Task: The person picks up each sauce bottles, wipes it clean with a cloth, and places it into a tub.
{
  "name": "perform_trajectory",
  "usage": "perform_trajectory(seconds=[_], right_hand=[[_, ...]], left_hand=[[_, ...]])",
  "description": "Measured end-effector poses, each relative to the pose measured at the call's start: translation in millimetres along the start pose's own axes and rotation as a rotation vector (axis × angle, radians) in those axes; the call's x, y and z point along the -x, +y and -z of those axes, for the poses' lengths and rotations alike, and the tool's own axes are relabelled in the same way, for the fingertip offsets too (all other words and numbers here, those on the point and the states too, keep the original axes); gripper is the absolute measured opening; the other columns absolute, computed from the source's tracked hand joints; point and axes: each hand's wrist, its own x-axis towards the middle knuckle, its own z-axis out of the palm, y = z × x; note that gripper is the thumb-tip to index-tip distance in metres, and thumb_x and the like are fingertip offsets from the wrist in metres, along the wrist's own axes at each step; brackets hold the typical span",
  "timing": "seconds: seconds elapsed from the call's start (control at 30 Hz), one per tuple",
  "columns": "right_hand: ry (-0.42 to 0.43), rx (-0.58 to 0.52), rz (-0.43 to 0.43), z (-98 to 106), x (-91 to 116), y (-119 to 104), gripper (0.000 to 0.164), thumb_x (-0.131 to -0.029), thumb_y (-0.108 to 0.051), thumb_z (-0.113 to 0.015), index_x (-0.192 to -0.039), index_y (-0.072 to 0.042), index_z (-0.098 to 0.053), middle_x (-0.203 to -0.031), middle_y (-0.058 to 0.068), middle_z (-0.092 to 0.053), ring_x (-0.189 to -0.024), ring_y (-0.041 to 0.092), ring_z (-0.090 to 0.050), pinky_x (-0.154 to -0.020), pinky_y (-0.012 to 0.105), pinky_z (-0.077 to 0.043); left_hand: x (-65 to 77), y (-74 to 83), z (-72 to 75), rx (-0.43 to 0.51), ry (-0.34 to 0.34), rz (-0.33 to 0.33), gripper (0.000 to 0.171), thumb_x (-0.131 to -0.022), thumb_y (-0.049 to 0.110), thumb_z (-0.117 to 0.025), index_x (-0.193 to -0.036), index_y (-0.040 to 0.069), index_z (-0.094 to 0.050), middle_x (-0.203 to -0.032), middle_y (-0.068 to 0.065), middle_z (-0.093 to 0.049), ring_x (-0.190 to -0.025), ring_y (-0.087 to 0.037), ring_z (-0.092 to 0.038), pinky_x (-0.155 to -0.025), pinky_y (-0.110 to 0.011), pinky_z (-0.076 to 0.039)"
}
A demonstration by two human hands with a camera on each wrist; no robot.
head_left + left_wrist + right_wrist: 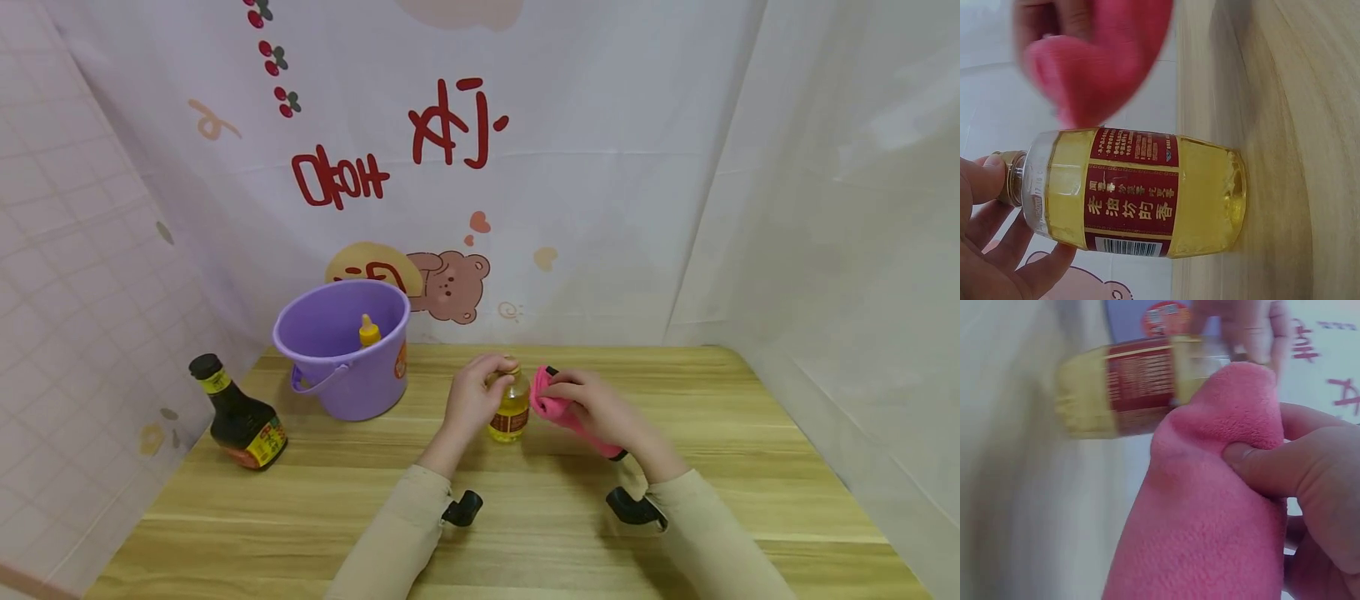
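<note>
Holding the oil bottle (510, 422) upright from above, your left grip (474, 396) pinched it at the cap (1013, 178) with the thumb and forefinger, the other fingers fanned behind its shoulder. So high a hold probably served to steady the bottle against tipping, and it left the red label (1132, 187) and the sides uncovered. The bottle was near the middle of the tabletop (525, 542), between your two grips; its base seemed to rest on the wood, though the views could not prove that it bore its full weight there.

Your right grip (596, 408) pinched the pink cloth (1197, 506) near one end, thumb pressed on its face, so that a soft fold stood out past the thumb and the rest trailed below. Held that way, the cloth likely gave you a padded edge facing the bottle. It was just beside the bottle; whether the two touched could not be told, as the wrist views were blurred there.

Off to your left stood the purple bucket (360, 392), its handle (322, 382) lowered against the near side, with a yellow nozzle (370, 335) showing inside, perhaps propped upright by the wall. Farther left, the sauce bottle (243, 425) stood upright with its black top on, well apart from both grips, which presumably left your forearms room.
</note>
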Motion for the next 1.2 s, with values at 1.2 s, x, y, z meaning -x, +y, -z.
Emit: perform_trajectory(seconds=[1.2], right_hand=[[0.086, 0.028, 0.026, -7.9, -6.4, -9.1, 0.039, -0.081, 0.015, -0.071, -0.112, -0.01, -0.074, -0.111, 0.014, -0.065, -0.1, 0.032, -0.063, -0.084, 0.047, -0.054]], left_hand=[[1.1, 2.4, -1.3, 0.014, 0.022, -0.013, 0.017, -0.086, -0.002, -0.073, -0.101, 0.007, -0.074, -0.108, -0.005, -0.071, -0.106, -0.021, -0.065, -0.092, -0.035, -0.053]])
